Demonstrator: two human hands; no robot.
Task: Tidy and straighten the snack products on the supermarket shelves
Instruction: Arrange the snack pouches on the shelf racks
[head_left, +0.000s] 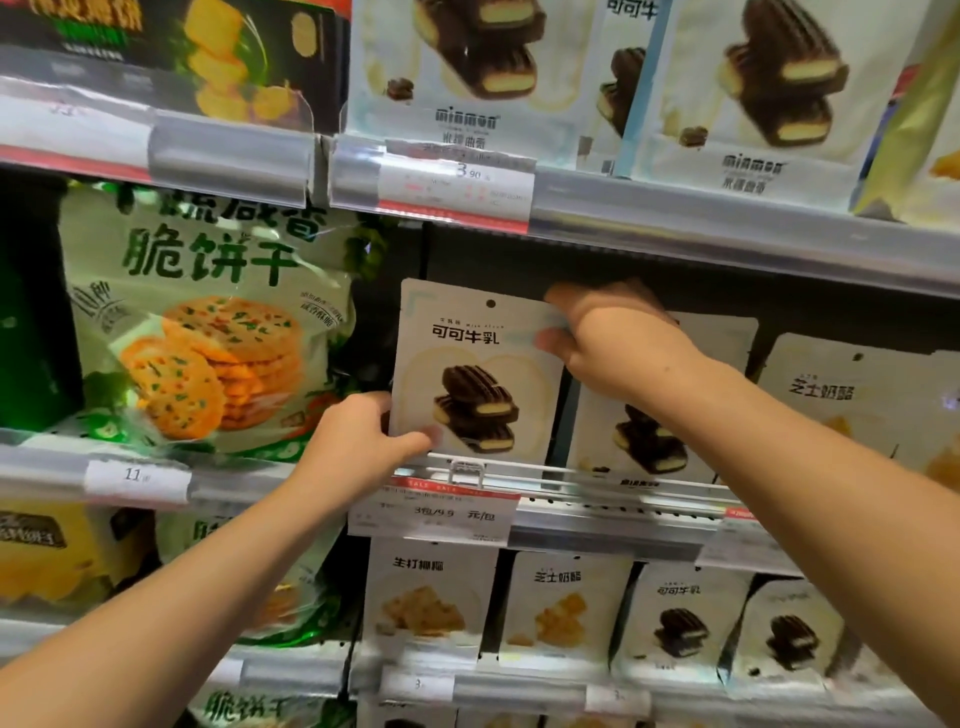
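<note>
A supermarket aisle, seen close against tiered shelves (727, 223) packed with bagged snacks. Clear plastic rails along every shelf edge, holding printed price tags (457, 179) such as 3.90, 11 and a red-banded sale label (434, 506). Rows of identical white pouches (475, 366) with chocolate sandwich biscuits pictured, cheese and coconut varieties (428, 597) below, large green cracker bags (208, 317) to the left. Repeated stock, facings lined up front-on, retail pricing everywhere.
</note>
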